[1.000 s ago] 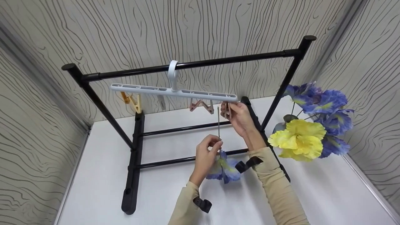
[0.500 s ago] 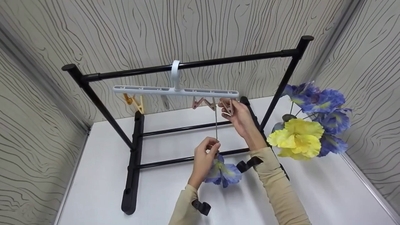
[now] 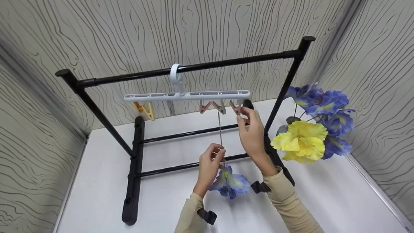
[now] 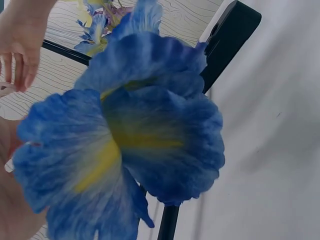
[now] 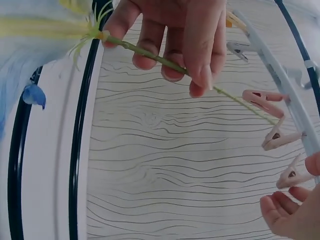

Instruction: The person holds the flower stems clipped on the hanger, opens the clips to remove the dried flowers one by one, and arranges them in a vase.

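Observation:
My left hand (image 3: 210,163) pinches the thin green stem (image 5: 150,55) of a blue iris (image 3: 229,183), bloom hanging downward. The stem's upper end reaches the second of the pink clothespins (image 5: 275,137) under the light blue hanger (image 3: 187,95). With thumb and fingers, my right hand (image 3: 254,134) grips the outermost pink clothespin (image 3: 236,107), at the hanger's right end. In the left wrist view the bloom (image 4: 155,130) covers much of the picture, the left hand (image 4: 17,190) partly behind it.
The hanger hooks over the top bar (image 3: 223,63) of a black rack. Orange and yellow clothespins (image 3: 148,111) hang at its left end. On the right, a yellow flower (image 3: 300,140) and several blue irises (image 3: 333,106) stand in a vase (image 3: 282,129) on the white table (image 3: 97,181).
My left hand has lowered slightly with the iris. My right hand's fingers have moved from behind the outermost clothespin to its right side. The hanger has levelled and swung a little.

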Tool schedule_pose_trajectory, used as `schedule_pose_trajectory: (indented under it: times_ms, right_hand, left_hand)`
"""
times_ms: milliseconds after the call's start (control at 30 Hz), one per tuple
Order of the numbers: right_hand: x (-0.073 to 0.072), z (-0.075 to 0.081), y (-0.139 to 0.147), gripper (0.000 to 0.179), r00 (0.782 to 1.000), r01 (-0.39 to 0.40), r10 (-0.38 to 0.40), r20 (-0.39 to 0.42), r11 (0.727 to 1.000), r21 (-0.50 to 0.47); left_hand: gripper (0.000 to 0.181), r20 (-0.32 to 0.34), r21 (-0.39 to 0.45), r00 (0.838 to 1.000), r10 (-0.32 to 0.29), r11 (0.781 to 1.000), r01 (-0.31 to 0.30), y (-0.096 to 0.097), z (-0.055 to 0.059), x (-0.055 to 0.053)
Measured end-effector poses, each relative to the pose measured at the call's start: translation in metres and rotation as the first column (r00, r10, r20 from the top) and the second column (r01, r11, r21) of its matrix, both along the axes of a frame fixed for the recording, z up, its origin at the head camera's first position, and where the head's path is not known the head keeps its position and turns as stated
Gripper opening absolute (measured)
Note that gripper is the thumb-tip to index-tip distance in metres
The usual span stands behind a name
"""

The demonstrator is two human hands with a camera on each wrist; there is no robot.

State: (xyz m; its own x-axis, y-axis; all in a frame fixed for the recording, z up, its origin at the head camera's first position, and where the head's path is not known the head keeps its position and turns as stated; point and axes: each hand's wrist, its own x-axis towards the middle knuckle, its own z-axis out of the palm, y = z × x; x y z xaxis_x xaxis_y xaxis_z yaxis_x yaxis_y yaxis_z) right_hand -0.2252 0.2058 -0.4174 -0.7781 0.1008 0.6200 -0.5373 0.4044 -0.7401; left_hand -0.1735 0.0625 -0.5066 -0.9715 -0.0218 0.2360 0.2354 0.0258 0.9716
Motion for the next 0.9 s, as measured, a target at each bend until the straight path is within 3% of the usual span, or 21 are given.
schedule_pose_trajectory:
  times_ms: [67, 167, 267, 333, 400, 500, 567, 733, 833, 900]
  right_hand:
    - [0.005, 0.002, 0.0, 0.027, 0.992, 0.023, -0.015, -0.123, 0.998, 0.064]
    - [0.009, 0.004, 0.002, 0.029, 0.956, 0.046, 0.001, -0.293, 0.987, 0.153]
    - [0.013, 0.005, 0.004, 0.03, 0.901, 0.004, 0.119, -0.417, 0.96, 0.281]
    - [0.015, 0.004, 0.005, 0.033, 0.858, -0.02, 0.229, -0.46, 0.91, 0.415]
    - [0.016, 0.003, 0.007, 0.036, 0.821, -0.016, 0.323, -0.471, 0.837, 0.546]
    - [0.018, -0.003, 0.012, 0.038, 0.793, 0.033, 0.395, -0.464, 0.733, 0.68]
    - [0.019, -0.008, 0.015, 0.036, 0.792, 0.061, 0.407, -0.454, 0.688, 0.723]
    - [0.02, -0.016, 0.022, 0.033, 0.812, 0.115, 0.394, -0.432, 0.616, 0.779]
    - [0.023, -0.018, 0.024, 0.029, 0.85, 0.155, 0.339, -0.404, 0.572, 0.806]
    - [0.026, -0.018, 0.026, 0.026, 0.882, 0.183, 0.281, -0.378, 0.535, 0.825]
  left_hand:
    - [0.01, 0.001, -0.002, 1.0, 0.0, 1.0, 0.0, 0.001, 0.001, 0.0]
    - [0.01, -0.002, -0.018, 1.0, 0.008, 1.0, -0.008, 0.002, 0.0, 0.001]
    - [0.01, -0.011, -0.031, 1.0, 0.008, 0.999, -0.008, 0.003, 0.002, 0.001]
    - [0.008, -0.011, -0.042, 1.0, 0.002, 0.999, -0.003, 0.004, 0.002, 0.001]
    - [0.008, -0.012, -0.062, 1.0, -0.01, 0.998, 0.01, 0.004, 0.003, 0.001]
    - [0.007, -0.034, -0.118, 0.999, -0.026, 0.993, 0.021, 0.005, 0.004, 0.001]
    - [0.007, -0.073, -0.167, 0.997, -0.024, 0.986, 0.011, 0.004, 0.005, 0.0]
    - [0.008, -0.181, -0.294, 0.984, 0.003, 0.954, -0.056, 0.002, 0.008, -0.002]
    - [0.006, -0.235, -0.386, 0.972, 0.025, 0.915, -0.117, 0.002, 0.009, -0.004]
    - [0.004, -0.275, -0.458, 0.96, 0.046, 0.872, -0.173, 0.002, 0.008, -0.005]
